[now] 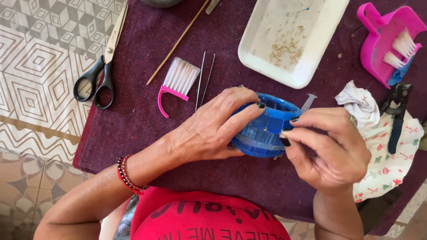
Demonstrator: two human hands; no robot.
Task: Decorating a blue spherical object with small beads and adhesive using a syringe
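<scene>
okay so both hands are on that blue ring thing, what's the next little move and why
Probably a small turn of the blue ring by the left hand, to bring the next section under the right hand. The left hand wraps the ring's side while the right fingertips pinch at its rim, so the work seems to go around the rim. What they pinch is too small to tell.

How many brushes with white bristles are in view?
2: a pink-handled brush on the maroon cloth left of the hands, and another brush in the pink dustpan, top right.
</scene>
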